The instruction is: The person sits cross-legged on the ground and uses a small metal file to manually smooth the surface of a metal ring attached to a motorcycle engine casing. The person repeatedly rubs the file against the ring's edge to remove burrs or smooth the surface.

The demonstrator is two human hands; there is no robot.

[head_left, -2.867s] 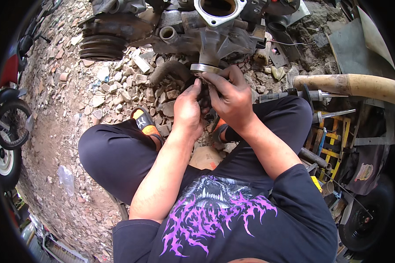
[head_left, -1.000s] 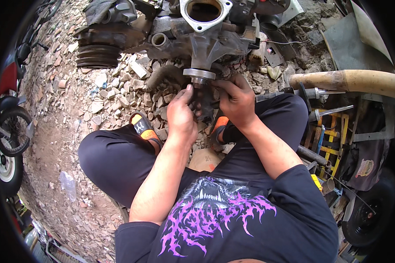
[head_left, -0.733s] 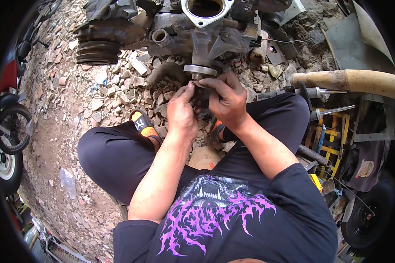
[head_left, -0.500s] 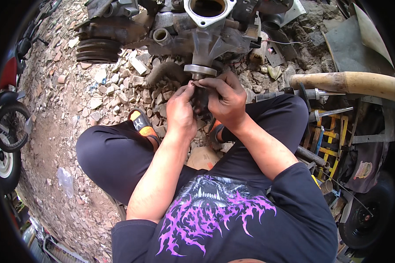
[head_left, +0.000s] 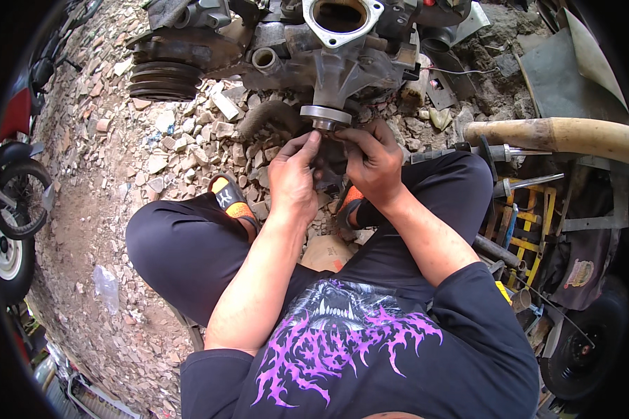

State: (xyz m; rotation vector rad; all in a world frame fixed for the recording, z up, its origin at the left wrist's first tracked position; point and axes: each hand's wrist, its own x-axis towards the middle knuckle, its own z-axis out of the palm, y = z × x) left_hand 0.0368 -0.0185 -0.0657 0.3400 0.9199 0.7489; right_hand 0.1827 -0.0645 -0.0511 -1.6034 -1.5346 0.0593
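Note:
A round metal hub flange (head_left: pixel 326 115) projects toward me from the grey pump housing (head_left: pixel 337 77) on the engine. Its short shaft end lies between my hands. My left hand (head_left: pixel 293 178) is closed, its thumb tip raised against the underside of the hub and its fingers curled behind, partly hidden. On the other side, my right hand (head_left: pixel 374 164) pinches thumb and forefinger together close beside the shaft end. Whatever is in either set of fingers is too small or too covered to make out.
The engine has a grooved pulley (head_left: pixel 164 80) at left and an open flanged port (head_left: pixel 339 19) on top. Broken rubble (head_left: pixel 182 150) covers the ground below. To the right lie a bamboo pole (head_left: pixel 552 133), metal rods and a yellow crate (head_left: pixel 528 234).
The right fingers have drawn slightly right, apart from the left thumb, which now presses up at the hub. The whole view has shifted a little, putting the engine lower and further right.

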